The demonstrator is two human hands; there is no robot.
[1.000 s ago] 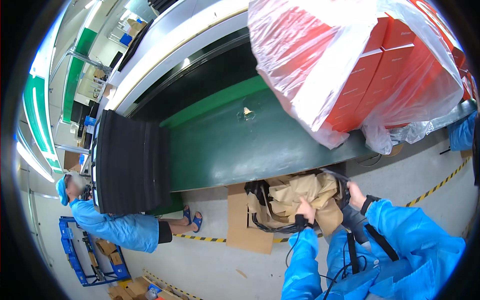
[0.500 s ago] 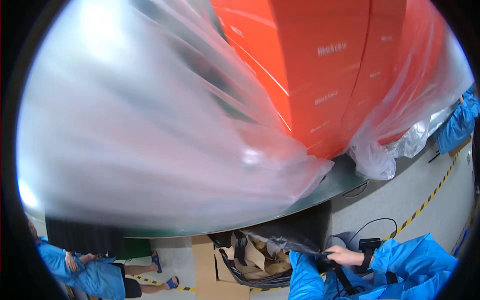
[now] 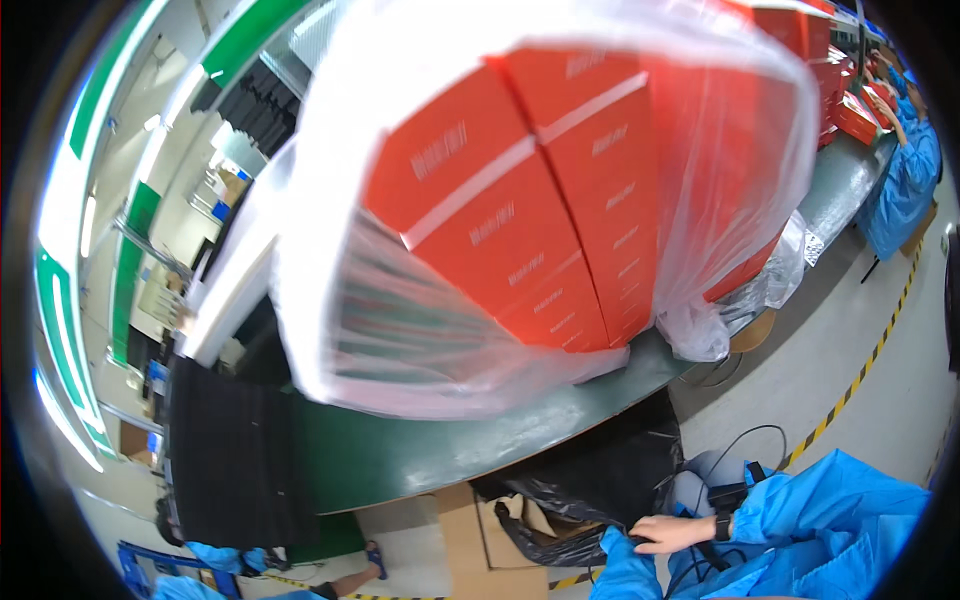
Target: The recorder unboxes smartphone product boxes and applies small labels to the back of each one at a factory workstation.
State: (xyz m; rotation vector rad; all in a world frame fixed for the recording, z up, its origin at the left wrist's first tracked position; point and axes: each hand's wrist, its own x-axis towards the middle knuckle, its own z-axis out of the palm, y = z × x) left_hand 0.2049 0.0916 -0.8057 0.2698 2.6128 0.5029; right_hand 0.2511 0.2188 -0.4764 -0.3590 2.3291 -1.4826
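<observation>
My right hand [image 3: 672, 532], with a dark watch on its wrist, lies at the bottom of the view with its fingers closed on the rim of a black plastic bag [image 3: 590, 490]. The bag sits under the edge of the green table [image 3: 400, 455]. My left sleeve [image 3: 622, 572] comes up beside the bag, and that hand is hidden. Above, a big clear plastic bag [image 3: 400, 330] full of orange boxes [image 3: 540, 210] rests on the table and fills most of the view.
Flat brown cardboard [image 3: 465, 545] lies on the floor beside the black bag. A stack of black panels [image 3: 230, 450] stands at the left. One person in blue [image 3: 905, 170] works at the upper right, another [image 3: 225, 558] crouches at the lower left. Yellow-black tape [image 3: 860, 380] and a cable [image 3: 740, 440] cross the floor.
The view has swung back, so the bag of orange boxes shows whole again. The brown paper seen a second ago is out of sight, and my right hand stays on the black bag.
</observation>
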